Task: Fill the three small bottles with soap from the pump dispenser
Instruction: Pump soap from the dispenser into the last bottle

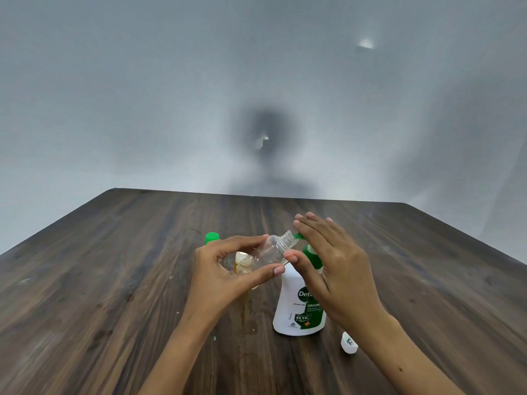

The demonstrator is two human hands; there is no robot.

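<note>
A white soap dispenser (293, 309) with a green pump head (310, 253) stands on the wooden table (114, 280). My left hand (225, 269) holds a small clear bottle (273, 249), uncapped and tilted, with its threaded neck up against the green pump nozzle. My right hand (328, 252) lies flat on top of the pump head, fingers stretched out, thumb beside the bottle. Behind my left hand stands a second small bottle with a green cap (212, 238). Another small bottle with a white cap and amber soap (242, 263) shows partly through the held bottle.
A loose white bottle cap (349, 342) lies on the table to the right of the dispenser, near my right forearm. A grey wall rises beyond the table's far edge. Bare wood stretches left and right of the bottles.
</note>
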